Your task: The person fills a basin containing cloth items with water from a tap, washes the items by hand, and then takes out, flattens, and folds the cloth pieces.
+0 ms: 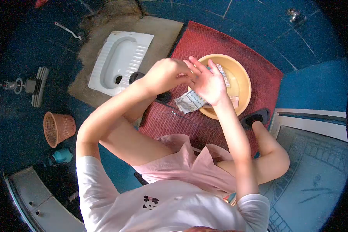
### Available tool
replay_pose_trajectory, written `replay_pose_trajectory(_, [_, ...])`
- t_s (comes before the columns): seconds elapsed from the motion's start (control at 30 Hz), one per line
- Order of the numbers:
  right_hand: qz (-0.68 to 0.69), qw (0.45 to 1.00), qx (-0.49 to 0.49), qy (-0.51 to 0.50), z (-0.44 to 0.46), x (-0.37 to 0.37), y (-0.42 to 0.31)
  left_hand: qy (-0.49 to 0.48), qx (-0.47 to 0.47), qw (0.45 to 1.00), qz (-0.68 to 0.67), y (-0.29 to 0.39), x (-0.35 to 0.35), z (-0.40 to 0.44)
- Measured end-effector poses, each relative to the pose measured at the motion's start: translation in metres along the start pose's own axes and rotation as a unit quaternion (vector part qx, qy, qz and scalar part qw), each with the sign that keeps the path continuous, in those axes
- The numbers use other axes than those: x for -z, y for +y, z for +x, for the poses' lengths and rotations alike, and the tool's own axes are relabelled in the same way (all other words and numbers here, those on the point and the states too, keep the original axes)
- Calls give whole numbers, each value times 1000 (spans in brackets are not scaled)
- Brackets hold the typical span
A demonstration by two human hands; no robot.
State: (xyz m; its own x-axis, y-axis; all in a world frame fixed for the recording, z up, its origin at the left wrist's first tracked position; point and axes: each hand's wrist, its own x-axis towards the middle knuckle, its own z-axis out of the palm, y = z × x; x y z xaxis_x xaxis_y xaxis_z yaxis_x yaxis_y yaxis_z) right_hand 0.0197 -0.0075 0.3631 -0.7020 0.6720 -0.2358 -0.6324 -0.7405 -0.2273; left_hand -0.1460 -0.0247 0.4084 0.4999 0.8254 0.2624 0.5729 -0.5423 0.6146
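My left hand (167,75) is closed, its fingers curled against the fingers of my right hand. Whatever it may hold is hidden. Palm up and fingers spread, my right hand (212,86) is over the near left side of a yellow basin (244,87). A patterned cloth (190,101) hangs over the basin's rim just below my hands. Inside the basin lie another patterned cloth (224,75) and a pinkish piece of cloth (234,101), partly hidden by my right hand and wrist.
The basin stands on a red mat (170,123) between my feet. A white squat toilet (121,62) is at the left. Farther left are a floor squeegee (39,87), an orange basket (59,129) and a cabinet (38,197). A tap (293,15) juts from the blue tiled wall.
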Motion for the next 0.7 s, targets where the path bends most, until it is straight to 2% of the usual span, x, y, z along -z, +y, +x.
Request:
replay_pose_trajectory(0.07, [0, 1000, 2, 4, -1, 1, 1, -28, 23, 999, 36, 5, -8, -1])
replay_pose_trajectory(0.27, [-25, 999, -1, 39, -8, 18, -17, -15, -30, 998, 46, -6, -38, 6])
replay_pose_trajectory(0.33, [-31, 999, -4, 29, -8, 24, -27, -2, -4, 998, -67, -11, -42, 15])
replay_pose_trajectory(0.37, [-29, 999, -2, 30, -8, 28, -31, -4, -4, 998, -69, -13, -41, 18])
replay_pose_trajectory(0.43, [-58, 998, -38, -12, -2, 37, -38, -8, 143, 983, -113, -12, -32, 24])
replay_pose_trajectory(0.47, [-58, 997, -42, -14, -1, 40, -41, -13, 130, 986, -107, -24, -28, 24])
replay_pose_trajectory(0.53, [-88, 993, -35, 64, 1, 45, -43, -7, 172, 968, -183, -37, -17, 23])
replay_pose_trajectory(0.57, [-88, 993, -39, 62, 3, 50, -44, -5, 199, 956, -217, -43, -10, 21])
replay_pose_trajectory(0.63, [-175, 976, 1, 132, 2, 70, -46, -14, 197, 959, -204, -52, 12, 11])
replay_pose_trajectory(0.7, [-189, 964, 41, 180, 0, 101, -44, -9, 203, 972, -121, -62, 39, -11])
